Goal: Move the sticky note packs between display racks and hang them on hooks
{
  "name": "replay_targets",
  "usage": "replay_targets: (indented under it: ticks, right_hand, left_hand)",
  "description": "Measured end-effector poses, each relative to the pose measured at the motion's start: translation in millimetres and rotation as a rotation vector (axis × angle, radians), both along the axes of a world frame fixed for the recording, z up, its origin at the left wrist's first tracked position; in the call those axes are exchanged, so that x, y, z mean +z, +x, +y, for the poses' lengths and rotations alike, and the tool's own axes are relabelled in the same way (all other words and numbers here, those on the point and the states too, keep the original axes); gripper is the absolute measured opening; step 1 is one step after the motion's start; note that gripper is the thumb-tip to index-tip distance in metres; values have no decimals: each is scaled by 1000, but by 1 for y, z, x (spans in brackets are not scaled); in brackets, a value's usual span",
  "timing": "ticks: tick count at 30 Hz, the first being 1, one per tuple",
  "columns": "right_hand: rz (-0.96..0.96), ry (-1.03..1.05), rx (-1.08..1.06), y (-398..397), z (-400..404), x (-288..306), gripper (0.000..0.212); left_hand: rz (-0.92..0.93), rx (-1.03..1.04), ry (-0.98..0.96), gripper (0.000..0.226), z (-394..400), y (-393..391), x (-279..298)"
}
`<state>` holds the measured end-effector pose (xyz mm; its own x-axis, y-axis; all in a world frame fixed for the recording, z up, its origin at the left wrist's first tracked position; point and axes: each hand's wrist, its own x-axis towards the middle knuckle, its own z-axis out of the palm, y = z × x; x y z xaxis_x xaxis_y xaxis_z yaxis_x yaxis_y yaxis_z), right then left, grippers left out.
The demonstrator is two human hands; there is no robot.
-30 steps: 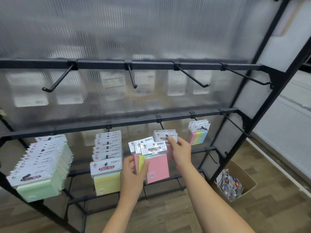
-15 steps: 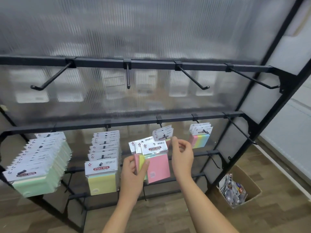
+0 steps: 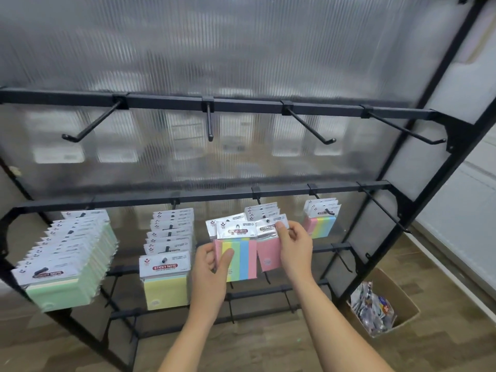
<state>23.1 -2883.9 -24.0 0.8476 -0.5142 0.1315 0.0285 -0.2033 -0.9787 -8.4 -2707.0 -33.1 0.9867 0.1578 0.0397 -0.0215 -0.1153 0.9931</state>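
My left hand (image 3: 212,267) grips a small bunch of sticky note packs, thumb across the front of the striped pack (image 3: 237,253) (pink/yellow/green/blue/pink), fingers behind; at least one more header card shows behind it. My right hand (image 3: 294,247) pinches the header of a pink pack (image 3: 268,253), fingers curled round its top right corner, the pack tilted and just beside the striped one, touching or overlapping at the edge. Can't tell if the pink pack is on its hook or free of it. Both sit in front of the middle rail of the black display rack (image 3: 456,130). On that rail: a long row of green packs (image 3: 61,259) far left, a row of yellow packs (image 3: 166,267) next, a few white header cards (image 3: 261,210) behind my right hand, and rainbow packs (image 3: 320,220) to the right. Top rail hooks (image 3: 311,127) are bare. A cardboard box (image 3: 386,307) with wrappers sits on the wood floor at lower right.
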Motion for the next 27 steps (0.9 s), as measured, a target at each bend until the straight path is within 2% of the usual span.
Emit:
replay_targets:
  ticks: [11,14,16,19,21,24,27]
  right_hand:
    - [67,12,-99,25,5,-13,30]
    - [99,122,-82,20,-8,-20,10]
    - [94,225,-98,5,-23,-23,15]
    - [81,284,25,-17,-43,-20,27]
    - [70,283,91,-24,-54,-16,25]
    - [48,263,9,-26,-74,-11,23]
    - [-16,306,-137,-24,-104,-7,21]
  left_hand:
    - [-13,-80,-54,17,-16,5,-6]
    - [11,-129,-82,18,-33,4,-9]
    - [2,-160,-91,18,-45,5,-6]
    - [0,-181,-102,19,-67,9,-6]
    - [15,-205,-103,21,-85,10,-8]
    - [26,-227,-102,23,-111,8,-12]
    - [19,-208,-70,15,-125,7,-14]
